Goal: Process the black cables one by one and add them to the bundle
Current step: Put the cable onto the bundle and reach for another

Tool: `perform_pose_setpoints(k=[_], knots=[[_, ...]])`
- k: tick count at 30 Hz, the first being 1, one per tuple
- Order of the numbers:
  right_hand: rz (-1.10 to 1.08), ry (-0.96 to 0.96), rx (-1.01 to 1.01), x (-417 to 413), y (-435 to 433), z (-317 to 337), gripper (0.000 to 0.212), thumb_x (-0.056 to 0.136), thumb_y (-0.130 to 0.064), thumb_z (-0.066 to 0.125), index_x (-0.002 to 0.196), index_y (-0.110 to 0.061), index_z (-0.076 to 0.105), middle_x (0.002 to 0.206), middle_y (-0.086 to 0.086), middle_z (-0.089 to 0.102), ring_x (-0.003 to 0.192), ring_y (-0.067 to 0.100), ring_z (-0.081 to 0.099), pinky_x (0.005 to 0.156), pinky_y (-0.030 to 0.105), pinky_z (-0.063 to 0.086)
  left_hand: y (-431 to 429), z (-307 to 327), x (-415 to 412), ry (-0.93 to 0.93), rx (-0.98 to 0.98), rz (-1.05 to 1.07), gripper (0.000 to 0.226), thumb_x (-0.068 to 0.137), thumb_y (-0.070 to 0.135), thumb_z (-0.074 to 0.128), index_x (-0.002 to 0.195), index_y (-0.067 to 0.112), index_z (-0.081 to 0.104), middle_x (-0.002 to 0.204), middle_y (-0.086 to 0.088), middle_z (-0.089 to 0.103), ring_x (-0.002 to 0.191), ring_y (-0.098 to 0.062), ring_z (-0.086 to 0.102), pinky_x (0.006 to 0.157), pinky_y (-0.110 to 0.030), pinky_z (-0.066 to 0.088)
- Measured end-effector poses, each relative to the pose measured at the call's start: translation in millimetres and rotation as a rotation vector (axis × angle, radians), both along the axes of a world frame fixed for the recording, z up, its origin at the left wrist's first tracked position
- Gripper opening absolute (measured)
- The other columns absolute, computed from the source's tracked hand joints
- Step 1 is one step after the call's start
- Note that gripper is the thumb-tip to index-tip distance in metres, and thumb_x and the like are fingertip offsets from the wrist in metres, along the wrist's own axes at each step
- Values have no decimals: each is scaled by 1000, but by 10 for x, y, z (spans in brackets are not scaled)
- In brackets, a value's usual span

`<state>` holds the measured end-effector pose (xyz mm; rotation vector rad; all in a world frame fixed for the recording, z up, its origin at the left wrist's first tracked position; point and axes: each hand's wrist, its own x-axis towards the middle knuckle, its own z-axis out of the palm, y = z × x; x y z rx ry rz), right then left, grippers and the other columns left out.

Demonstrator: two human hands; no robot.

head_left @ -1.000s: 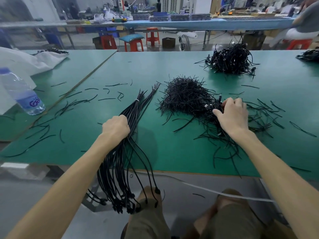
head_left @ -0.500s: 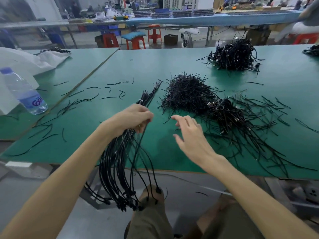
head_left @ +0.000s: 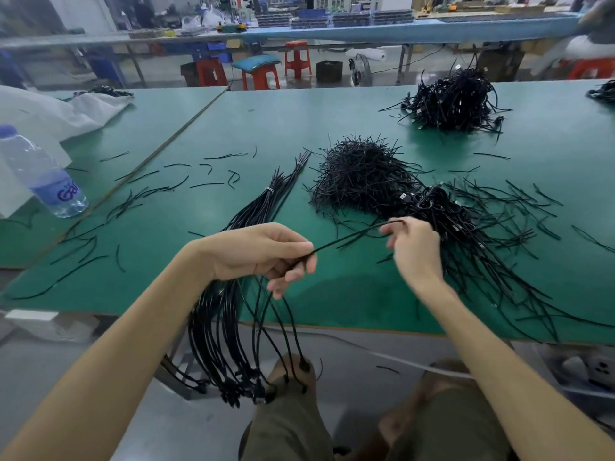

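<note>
The left hand [head_left: 263, 252] grips the thick bundle of black cables [head_left: 219, 327] at the green table [head_left: 332, 294] edge; the right hand [head_left: 412, 247] pinches one thin black cable [head_left: 352, 236] stretched between them, best kept taut while sliding

My only view is head-worn, wide-angle, looking forward and down from close above the near edge of the green table [head_left: 233, 121], benches far behind.
</note>
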<state>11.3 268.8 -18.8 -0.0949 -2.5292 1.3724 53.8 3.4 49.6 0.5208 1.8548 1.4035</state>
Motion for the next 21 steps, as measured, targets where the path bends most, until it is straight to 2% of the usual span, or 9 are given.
perform_pose_setpoints(k=[3,5,7,9,11,13,15,18,21], knots=[[5,-26,74,-31,204,-35,23,103,-13,49,98,-16,71,84,2,68,59,16,56,53,27,41,-86,43,-21,-4,46,50,29,109,30,48,93,10,62,63,2,46,45,-11,36,50,-25,46],[115,-61,189,49,176,-60,19,100,-15,59,118,-16,66,103,3,57,71,15,53,65,22,43,-56,32,-76,78,7,183,30,108,32,50,89,14,63,61,4,43,45,-11,28,45,-21,32],[142,-38,323,142,94,-73,50,93,-17,71,139,-18,52,124,6,39,102,21,47,91,25,41,32,-19,-142,209,-138,325,32,108,32,50,85,15,65,59,6,43,47,-13,25,43,-20,24],[78,93,319,251,-21,33,76,86,-17,77,151,-15,37,143,8,33,130,25,34,109,37,30,137,-83,-166,317,-318,375,34,108,31,49,84,13,66,57,7,46,46,-13,30,43,-21,25],[96,270,360,368,-157,152,89,83,-17,79,156,-15,28,153,5,33,142,21,28,115,42,22,252,-144,-150,342,-409,345,34,108,29,49,85,10,66,57,6,51,47,-13,35,44,-22,28],[205,414,537,467,-298,189,86,84,-18,75,157,-17,29,154,2,38,143,17,31,118,42,19,377,-193,-118,317,-388,292,34,108,26,49,85,7,65,59,2,53,47,-16,37,45,-25,29],[360,399,652,509,-409,164,74,92,-13,65,157,-16,30,152,0,41,137,17,40,114,38,27,471,-210,-98,321,-332,279,34,109,23,48,84,6,63,57,1,53,44,-17,37,42,-24,29],[459,160,679,464,-383,62,43,104,-9,47,146,-19,43,134,0,55,104,22,59,81,35,47,482,-189,-122,313,-288,352,34,109,24,48,87,5,65,57,2,52,41,-13,37,40,-21,28],[383,163,573,407,-257,-23,20,103,-8,46,110,-21,59,104,-6,71,69,14,51,59,32,34,350,-160,-128,266,-260,377,30,107,30,51,98,6,67,60,7,48,45,-12,35,42,-20,27]])
